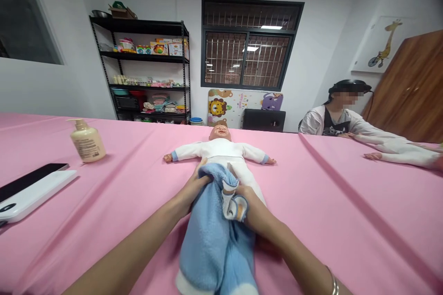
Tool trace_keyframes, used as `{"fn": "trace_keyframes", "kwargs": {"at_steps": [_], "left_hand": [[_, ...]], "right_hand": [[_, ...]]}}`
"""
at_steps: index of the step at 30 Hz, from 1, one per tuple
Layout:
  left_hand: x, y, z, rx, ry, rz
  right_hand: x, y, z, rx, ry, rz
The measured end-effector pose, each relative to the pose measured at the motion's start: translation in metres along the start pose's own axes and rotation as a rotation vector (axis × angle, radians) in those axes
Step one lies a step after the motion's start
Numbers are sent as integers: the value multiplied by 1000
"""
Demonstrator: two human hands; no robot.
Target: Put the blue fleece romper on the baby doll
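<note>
While the left hand (188, 189) and the right hand (254, 209) gripped a bunched blue fleece towel (209, 235) from either side, a baby doll (221, 150) lay face-up, its head toward 12 o'clock and its lower body running toward 6 o'clock between both hands.

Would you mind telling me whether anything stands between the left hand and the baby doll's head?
Nothing separate stands in the way. The left hand holds the blue towel at the waist of the baby doll, and only the doll's white-suited chest lies between that hand and the doll's head.
</note>
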State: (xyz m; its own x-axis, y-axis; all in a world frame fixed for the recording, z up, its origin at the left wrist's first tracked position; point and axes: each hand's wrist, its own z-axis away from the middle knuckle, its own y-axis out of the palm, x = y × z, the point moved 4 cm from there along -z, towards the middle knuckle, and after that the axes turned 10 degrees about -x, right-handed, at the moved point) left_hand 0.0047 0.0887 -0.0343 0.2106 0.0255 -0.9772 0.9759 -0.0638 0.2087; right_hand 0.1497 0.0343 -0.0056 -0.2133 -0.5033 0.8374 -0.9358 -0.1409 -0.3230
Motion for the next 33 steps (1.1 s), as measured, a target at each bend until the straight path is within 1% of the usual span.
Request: {"fn": "trace_keyframes", "kwargs": {"at_steps": [2,4,5,6,10,11,13,15,17,22,27,29,33], "left_hand": [[0,2,3,56,-63,-2],[-1,3,2,73,-82,-47],[-2,3,1,71,-66,-84],[-3,2,-1,69,-31,-126],[-5,-1,-10,87,213,-294],[-5,-3,-12,70,277,-337],[-3,-9,-14,-4,382,-435],[-1,-13,-16,-87,451,-523],[3,-17,-17,-141,472,-586],[12,-20,-29,-202,462,-671],[7,-23,-33,-251,425,-792],[2,-25,-31,-258,426,-871],[-6,-32,-29,-312,436,-1042]], "right_hand": [[-6,-10,-7,-144,-63,146],[-15,-18,-14,-292,-59,241],[-19,-20,-17,-328,-45,256],[-23,-19,-19,-324,-35,248],[-28,0,-21,-136,-12,117],[-28,4,-20,-106,-2,101],[-24,10,-17,-78,8,111],[-19,12,-14,-58,-8,150],[-15,13,-12,-44,-14,179],[-11,15,-9,24,-12,226],[-15,18,-7,48,-4,266],[-17,19,-7,68,2,231],[-11,17,-6,88,5,14]]}}
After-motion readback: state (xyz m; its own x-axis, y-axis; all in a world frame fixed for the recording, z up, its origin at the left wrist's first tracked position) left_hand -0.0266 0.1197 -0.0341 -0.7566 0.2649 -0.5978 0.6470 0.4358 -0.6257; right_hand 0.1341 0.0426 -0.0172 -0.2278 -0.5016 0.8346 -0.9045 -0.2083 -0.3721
